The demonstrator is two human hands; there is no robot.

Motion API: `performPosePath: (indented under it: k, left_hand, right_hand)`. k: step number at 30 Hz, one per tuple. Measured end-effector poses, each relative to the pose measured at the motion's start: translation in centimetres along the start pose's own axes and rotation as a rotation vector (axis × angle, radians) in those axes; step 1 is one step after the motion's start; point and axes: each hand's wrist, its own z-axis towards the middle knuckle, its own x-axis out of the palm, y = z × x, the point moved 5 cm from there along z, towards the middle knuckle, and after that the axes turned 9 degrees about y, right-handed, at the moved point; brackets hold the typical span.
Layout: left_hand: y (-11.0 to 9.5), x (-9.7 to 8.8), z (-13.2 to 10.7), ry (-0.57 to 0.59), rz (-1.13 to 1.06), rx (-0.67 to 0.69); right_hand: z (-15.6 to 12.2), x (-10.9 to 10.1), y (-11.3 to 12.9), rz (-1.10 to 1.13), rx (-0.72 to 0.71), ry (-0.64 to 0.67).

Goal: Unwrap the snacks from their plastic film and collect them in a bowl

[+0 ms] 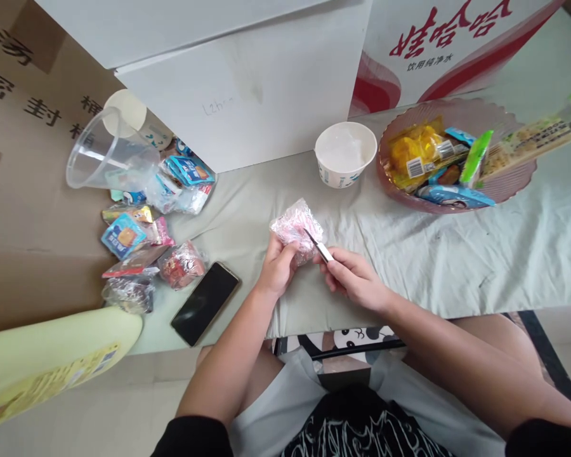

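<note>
Over the cloth-covered table, my left hand is closed on a pink item in clear crinkled plastic wrap; what is inside cannot be made out. My right hand grips a small knife with a pale handle. Its dark blade points up and left, its tip at the wrapped packet's surface. Whether the tip has pierced the wrap cannot be told. Beyond the hands stands a white paper bowl with something whitish and translucent inside.
A pink scalloped bowl of packaged snacks stands at the right. At left lie several snack packets, a clear plastic cup on its side and a black phone. A white box and a brown carton border the table.
</note>
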Motion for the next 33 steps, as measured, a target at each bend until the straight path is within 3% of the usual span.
performPosePath:
  k: [3,6,10,12,15,18,21,23,27,30,33]
  left_hand:
    - [0.5,-0.4,0.0,-0.014,0.064,0.012]
    - [-0.1,-0.6,0.1,0.02,0.079,0.031]
    - [-3.7,-2.3,0.5,-0.072,-0.006,0.163]
    - [-5.3,-3.5,0.6,-0.132,-0.011,0.258]
    - [-5.7,-4.4,0.4,-0.19,0.037,0.362]
    - [-4.2,-3.8,0.1,-0.101,0.152,0.286]
    - [-3.7,-3.0,-0.1,0.041,0.274,0.252]
    - [-4.5,-3.2,-0.2,0.028,0.331,0.334]
    - [-5.1,-3.9,0.1,-0.071,0.413,0.345]
    - [-4.4,-4.1,0.4,-0.109,0.423,0.222]
    - [-3.8,-4.7,0.6,-0.16,0.428,0.08]
  right_hand:
    - [0.1,-0.3,-0.5,0.077,0.114,-0.041]
    - [0.6,-0.2,-0.7,0.094,0.2,-0.001]
    - [1.0,0.2,-0.9,0.078,0.306,0.12]
    - [0.9,-0.4,-0.6,-0.061,0.306,0.136]
    - [0.8,-2.9,0.6,-0.505,0.189,-0.035]
    - [0.2,-5.8,1.5,-0.933,0.142,-0.284]
    - [-0.5,-7.2,1.9,-1.12,0.047,-0.466]
    - [-0.8,-6.7,2.1,-1.136,-0.078,-0.5]
    - [-0.7,-3.0,1.6,-1.03,-0.297,-0.287]
    - [-0.4,-0.1,0.9,-0.984,-0.442,-0.087]
    - [-0.4,0.9,0.4,-1.009,-0.499,-0.017]
